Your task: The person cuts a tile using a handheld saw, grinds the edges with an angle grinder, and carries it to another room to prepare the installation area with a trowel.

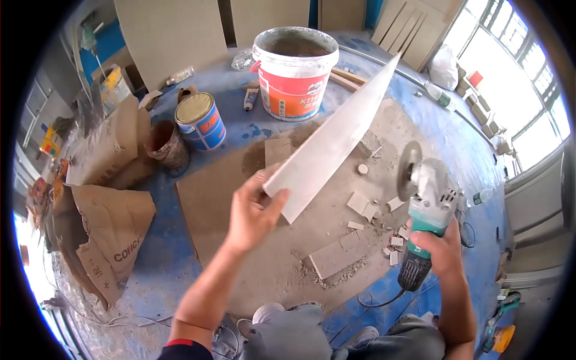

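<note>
Panel, pale and flat, slants up and to the far right from the left hand (257, 204), its broad face (336, 135) above a brown board (210, 201) on the blue floor (157, 240). That hand pinches the panel's near end, thumb on one face and fingers partly hidden behind. On the right, the right hand (443, 245) is wrapped around the green body of an angle grinder (427, 207), whose disc (409, 171) stands to the right of the panel, apart from it. Below, broken pieces (362, 205) and a longer slab (339, 253) lie on the board. Far beyond stands a white-and-red bucket (293, 84), with a blue can (202, 123) to its left.
</note>
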`<state>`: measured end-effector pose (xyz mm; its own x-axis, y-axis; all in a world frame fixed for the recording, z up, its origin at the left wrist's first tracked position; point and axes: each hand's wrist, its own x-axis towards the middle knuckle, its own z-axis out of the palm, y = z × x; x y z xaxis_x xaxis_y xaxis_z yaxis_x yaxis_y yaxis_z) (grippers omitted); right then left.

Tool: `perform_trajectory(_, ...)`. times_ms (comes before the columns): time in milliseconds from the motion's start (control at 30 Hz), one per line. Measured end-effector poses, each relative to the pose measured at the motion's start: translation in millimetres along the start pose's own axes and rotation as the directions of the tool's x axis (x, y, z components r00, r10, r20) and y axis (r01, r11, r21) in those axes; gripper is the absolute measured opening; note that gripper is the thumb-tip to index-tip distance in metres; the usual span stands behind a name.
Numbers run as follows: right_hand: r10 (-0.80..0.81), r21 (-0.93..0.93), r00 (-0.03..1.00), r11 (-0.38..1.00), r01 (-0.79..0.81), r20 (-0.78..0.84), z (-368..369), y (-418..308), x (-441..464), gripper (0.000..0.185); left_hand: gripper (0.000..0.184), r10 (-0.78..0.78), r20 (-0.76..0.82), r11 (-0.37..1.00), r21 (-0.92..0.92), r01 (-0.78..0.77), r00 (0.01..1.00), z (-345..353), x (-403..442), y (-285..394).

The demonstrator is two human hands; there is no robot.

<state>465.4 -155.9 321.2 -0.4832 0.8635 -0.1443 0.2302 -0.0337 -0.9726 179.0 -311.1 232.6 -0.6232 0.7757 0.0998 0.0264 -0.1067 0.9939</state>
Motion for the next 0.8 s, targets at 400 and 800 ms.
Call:
perform_trajectory(400, -0.182, -0.394, 0.863, 0.832, 0.391, 0.471, 58, -34, -5, 0.053, 0.032, 0.131, -0.185, 0.991, -0.007, -0.135, 0.974, 30, 4, -23)
perform_trajectory(800, -0.342, -0.32, 0.763, 0.757, 0.569, 0.548, 85, 6, 24, 0.052, 0.047, 0.156, 0.077, 0.988, -0.016, -0.155, 0.985, 3, 11, -29)
